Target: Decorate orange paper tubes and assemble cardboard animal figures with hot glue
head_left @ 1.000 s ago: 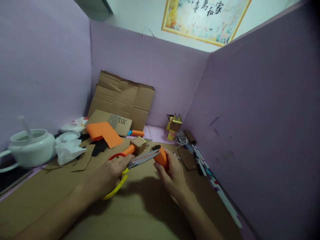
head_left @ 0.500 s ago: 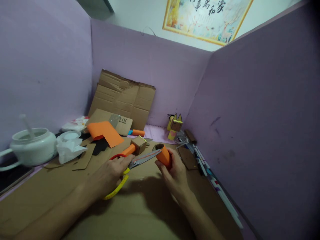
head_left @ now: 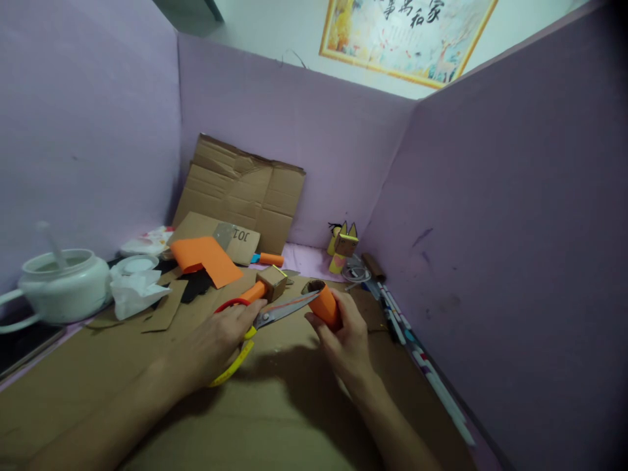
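Observation:
My left hand (head_left: 223, 343) is closed on a pair of scissors (head_left: 287, 307) with red and yellow handles. Their blades point right and the tip meets the open end of an orange-covered cardboard tube (head_left: 328, 309). My right hand (head_left: 346, 337) wraps round that tube, tilting its open end toward the scissors. Whether the blades are parted at the tip I cannot tell. Just behind my left hand lies a small brown cardboard box (head_left: 273, 282) joined to an orange stick-like piece (head_left: 254, 292). A shadow falls on the cardboard sheet (head_left: 245, 418) under both hands.
A white pot (head_left: 66, 288) and crumpled tissue (head_left: 137, 294) stand at left. Orange paper (head_left: 209, 260) lies before leaning cardboard (head_left: 245, 183). A cat-eared cardboard figure (head_left: 345, 247) is at the back, by a coiled cable (head_left: 356, 271). Markers (head_left: 432, 373) line the right wall.
The scissors and the tube have shifted very slightly to the right, with the blade tip still at the tube's rim. Both hands keep their grip.

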`<state>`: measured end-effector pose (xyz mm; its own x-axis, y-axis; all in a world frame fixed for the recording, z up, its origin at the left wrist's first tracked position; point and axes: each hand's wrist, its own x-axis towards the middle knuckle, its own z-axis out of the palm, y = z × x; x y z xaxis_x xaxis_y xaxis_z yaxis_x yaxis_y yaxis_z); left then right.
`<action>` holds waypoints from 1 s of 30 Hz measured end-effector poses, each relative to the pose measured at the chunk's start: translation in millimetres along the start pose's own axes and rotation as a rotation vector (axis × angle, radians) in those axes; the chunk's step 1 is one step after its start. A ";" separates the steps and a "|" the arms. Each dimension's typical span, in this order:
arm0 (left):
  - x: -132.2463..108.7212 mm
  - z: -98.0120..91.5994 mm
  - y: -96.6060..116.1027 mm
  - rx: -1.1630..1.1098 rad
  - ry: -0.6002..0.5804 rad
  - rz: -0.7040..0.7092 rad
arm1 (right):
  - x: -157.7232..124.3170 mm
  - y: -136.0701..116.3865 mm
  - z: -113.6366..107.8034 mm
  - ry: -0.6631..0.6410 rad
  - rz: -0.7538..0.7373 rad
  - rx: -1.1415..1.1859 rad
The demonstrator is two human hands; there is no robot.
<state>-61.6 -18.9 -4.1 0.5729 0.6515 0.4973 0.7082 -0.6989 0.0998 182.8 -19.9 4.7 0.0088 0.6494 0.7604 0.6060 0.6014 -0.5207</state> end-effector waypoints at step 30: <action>10.4 -17.8 11.3 0.047 -0.128 -0.054 | 2.6 4.1 -3.9 -0.021 -0.069 0.015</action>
<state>-55.0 -25.2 17.5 0.5793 0.7223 0.3776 0.7563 -0.6491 0.0813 188.4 -17.6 6.1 -0.0497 0.6157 0.7864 0.5925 0.6520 -0.4731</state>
